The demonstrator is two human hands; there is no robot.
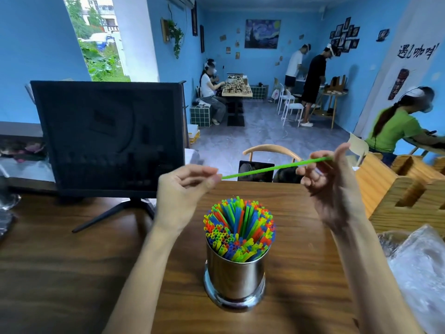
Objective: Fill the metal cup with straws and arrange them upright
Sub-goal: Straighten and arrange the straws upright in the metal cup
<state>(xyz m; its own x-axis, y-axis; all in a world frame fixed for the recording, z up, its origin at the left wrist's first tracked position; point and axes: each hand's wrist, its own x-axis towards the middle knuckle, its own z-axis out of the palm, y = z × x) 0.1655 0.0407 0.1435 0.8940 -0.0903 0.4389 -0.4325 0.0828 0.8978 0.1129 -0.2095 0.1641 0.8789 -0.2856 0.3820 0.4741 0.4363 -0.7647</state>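
green straw's [277,168] left tip hidden in fingers, plastic bag [419,268] cut off at right edge

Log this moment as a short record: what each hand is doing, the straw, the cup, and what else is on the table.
left hand: pinches one end of the green straw
right hand: pinches the other end
green straw: held roughly level above the cup, not yet in
metal cup: upright on the wooden table, packed with coloured straws
also there: dark monitor at left, clear plastic wrap at right
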